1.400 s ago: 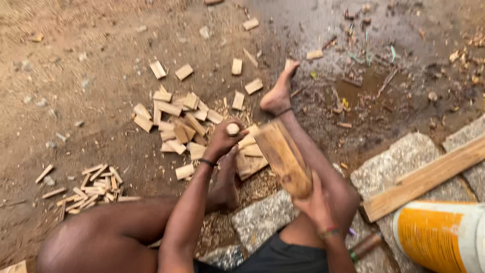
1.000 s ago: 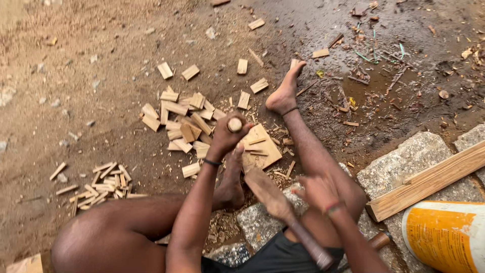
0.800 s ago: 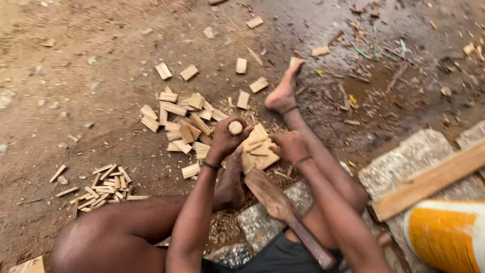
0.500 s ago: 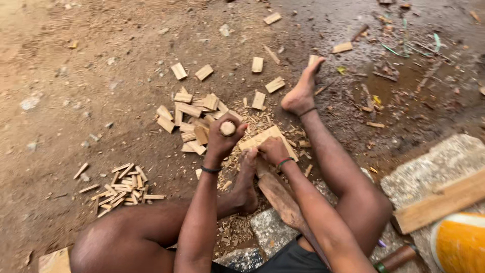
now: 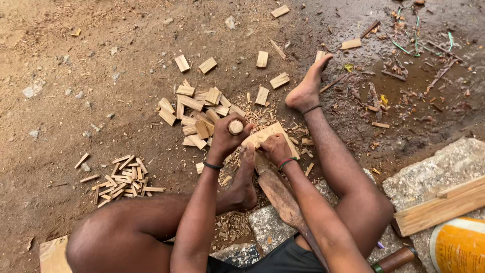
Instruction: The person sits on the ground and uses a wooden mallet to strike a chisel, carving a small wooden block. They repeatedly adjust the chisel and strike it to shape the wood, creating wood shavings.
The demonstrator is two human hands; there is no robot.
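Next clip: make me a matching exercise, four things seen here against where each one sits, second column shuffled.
Things:
1. left hand
2. right hand
3. pile of thin sticks
4. orange and white container

Places:
A. bottom right corner of the view
B. on the flat wood piece by the foot
C. wrapped around a round wooden handle
D. on the dirt, left of the bent knee

Pairs: 1-C, 2-B, 3-D, 4-A

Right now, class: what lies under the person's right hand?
Under the right hand lies a flat pale wooden block, its edges showing, on dirt ground littered with chips. The hand covers whatever it is pinching.
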